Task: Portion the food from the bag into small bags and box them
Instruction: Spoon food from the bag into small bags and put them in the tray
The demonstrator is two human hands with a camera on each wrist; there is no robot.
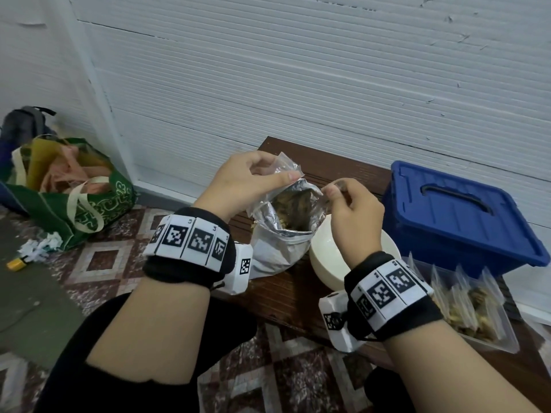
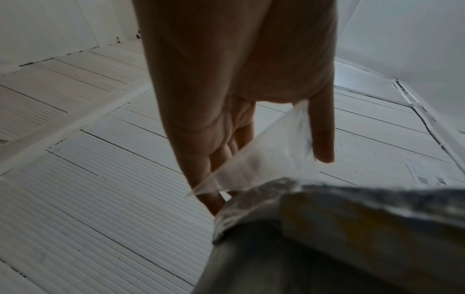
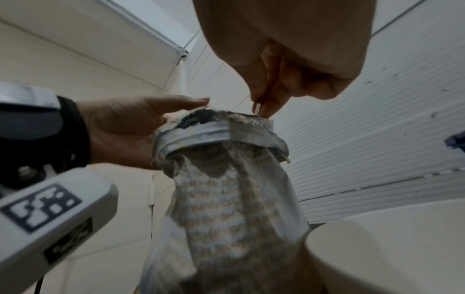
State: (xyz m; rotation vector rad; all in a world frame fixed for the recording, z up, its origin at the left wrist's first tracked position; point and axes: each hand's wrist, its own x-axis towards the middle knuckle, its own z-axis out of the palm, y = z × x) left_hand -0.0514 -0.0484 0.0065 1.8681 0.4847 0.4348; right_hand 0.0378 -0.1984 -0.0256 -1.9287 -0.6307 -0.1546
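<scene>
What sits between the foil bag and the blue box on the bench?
A white bowl, seen in the head view, stands between the foil bag and the blue box, partly hidden by the right hand.

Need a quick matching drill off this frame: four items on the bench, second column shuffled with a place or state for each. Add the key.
Things:
1. foil bag
2. blue bin
3. white bowl
4. clear tray

Place or state:
A. lid shut, at the far right of the bench
B. rim rolled down, open, brown food inside
C. holds filled small bags, near right edge
D. between the foil bag and the right wrist

Pairs: 1-B, 2-A, 3-D, 4-C
</scene>
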